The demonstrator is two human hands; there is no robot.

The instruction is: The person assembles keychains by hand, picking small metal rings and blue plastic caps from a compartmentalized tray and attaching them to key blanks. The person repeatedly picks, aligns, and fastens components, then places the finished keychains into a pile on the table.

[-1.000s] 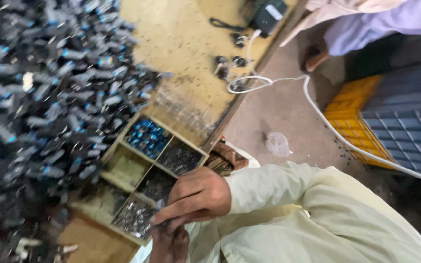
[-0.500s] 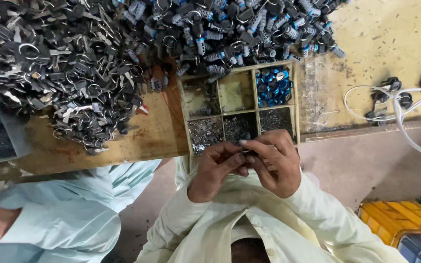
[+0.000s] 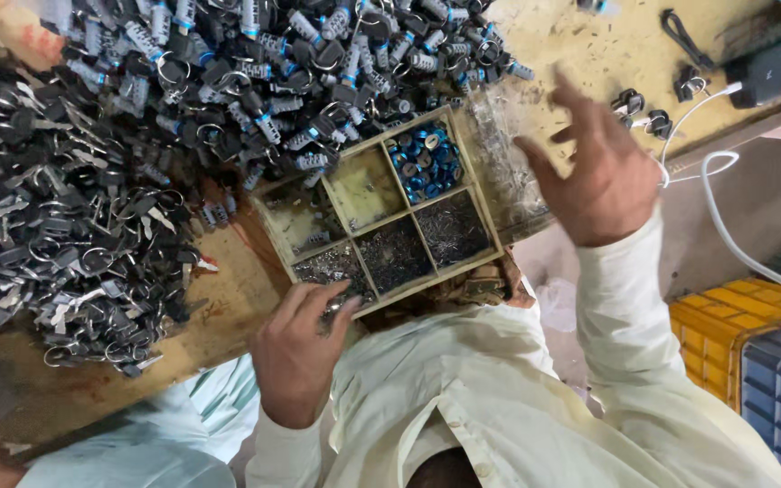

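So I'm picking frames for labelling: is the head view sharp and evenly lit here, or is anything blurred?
Head view: even, soft light with no hard shadows or glare; the divided wooden tray and the heap of dark metal parts look sharp; the raised right hand is slightly motion-blurred; the left hand at the tray's near edge is clear.

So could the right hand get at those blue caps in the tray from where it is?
Probably yes: the right hand hangs open beside the wooden tray, and the blue caps lie uncovered in a compartment near it.
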